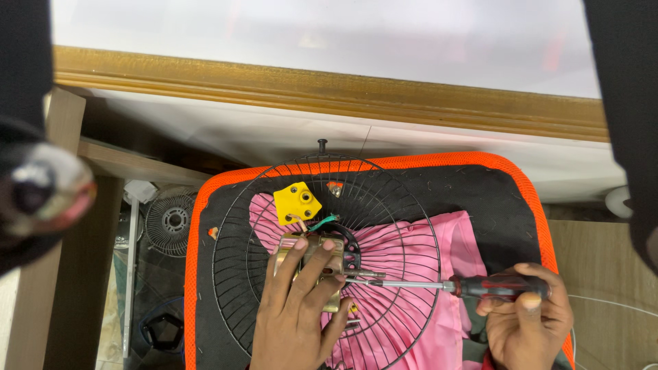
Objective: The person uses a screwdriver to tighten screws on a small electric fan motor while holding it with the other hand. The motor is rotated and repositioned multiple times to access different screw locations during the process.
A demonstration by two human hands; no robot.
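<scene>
My left hand (298, 312) lies flat on a brass-coloured metal motor block (312, 252) and holds it down against a black wire fan guard (236, 226). A yellow plastic block (296, 203) with holes hangs off the motor by thin wires, up and left of my fingers. My right hand (526, 316) grips the dark red handle of a screwdriver (480, 286). Its steel shaft runs left and its tip meets the right side of the motor, beside my left fingertips. Pink pleated cloth (411, 253) lies under the guard.
The guard rests on a black cushion with an orange mesh border (439, 162). A wooden ledge (329, 89) and white wall run across the back. A smaller round grille (170, 220) lies lower left on the floor. A blurred dark object (38, 192) hangs at the left edge.
</scene>
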